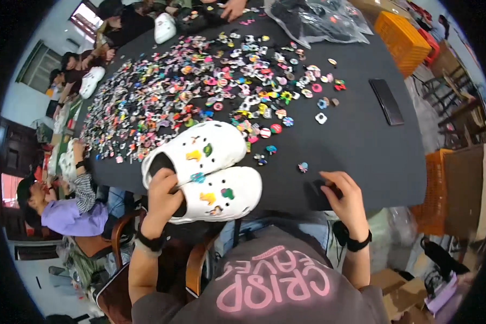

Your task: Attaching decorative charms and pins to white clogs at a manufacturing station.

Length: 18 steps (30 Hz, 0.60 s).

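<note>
My left hand (164, 195) is closed over the heel openings of two white clogs, gripping the pair side by side above the table. The farther clog (221, 143) and the nearer clog (245, 189) carry matching colourful charms, among them a yellow one (193, 155) and a green one (228, 193). A teal charm (197, 177) shows where the two shoes meet. Over the table's front edge, my right hand (346, 198) has its thumb and forefinger apart, with nothing visible between them. The closest loose piece to it is a small blue and pink charm (303, 167).
A wide spread of loose shoe charms (173, 86) covers much of the dark table (356, 156). A black phone (386, 101) lies to the right, a clear plastic bag (318, 24) at the back. Orange crates (399, 40) stand beyond the right edge. Other people sit along the left and far sides.
</note>
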Motion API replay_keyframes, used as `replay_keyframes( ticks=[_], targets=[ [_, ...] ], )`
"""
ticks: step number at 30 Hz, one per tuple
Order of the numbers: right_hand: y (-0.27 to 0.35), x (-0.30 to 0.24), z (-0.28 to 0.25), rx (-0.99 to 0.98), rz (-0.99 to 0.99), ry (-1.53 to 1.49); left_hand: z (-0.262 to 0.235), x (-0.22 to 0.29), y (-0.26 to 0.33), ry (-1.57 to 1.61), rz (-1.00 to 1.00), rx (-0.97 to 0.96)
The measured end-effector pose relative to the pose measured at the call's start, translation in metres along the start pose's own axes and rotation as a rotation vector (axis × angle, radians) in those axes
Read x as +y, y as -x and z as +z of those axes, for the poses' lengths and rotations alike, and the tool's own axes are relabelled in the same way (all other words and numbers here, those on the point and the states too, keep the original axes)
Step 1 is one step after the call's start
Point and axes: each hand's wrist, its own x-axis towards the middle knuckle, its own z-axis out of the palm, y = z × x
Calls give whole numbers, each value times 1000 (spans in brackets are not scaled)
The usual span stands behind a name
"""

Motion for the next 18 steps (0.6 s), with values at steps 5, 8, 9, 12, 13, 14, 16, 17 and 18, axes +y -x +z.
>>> replay_keyframes(
  ticks=[5, 8, 9, 12, 13, 14, 16, 17, 18],
  targets=[
    [-17, -4, 23, -11, -90, 74, -20, -11, 28, -77, 180, 97],
    [-28, -7, 40, -11, -129, 98, -39, -26, 45, -188, 293, 72],
    [-30, -9, 40, -1, -84, 166, -41, -31, 47, -197, 335, 60],
    [-30, -15, 43, 56, -35, 253, -42, -41, 51, -236, 348, 2],
    [-29, -12, 45, 63, -48, 241, -40, -43, 53, -229, 369, 15],
    [-28, -8, 45, 75, -59, 237, -38, -44, 53, -214, 398, 30],
    [-25, -2, 46, 62, -62, 240, -37, -45, 55, -196, 362, 2],
    [-23, 3, 47, 74, -106, 222, -38, -44, 53, -205, 359, 10],
    [-23, 6, 49, 66, -111, 221, -39, -45, 51, -189, 343, -4]
  ],
)
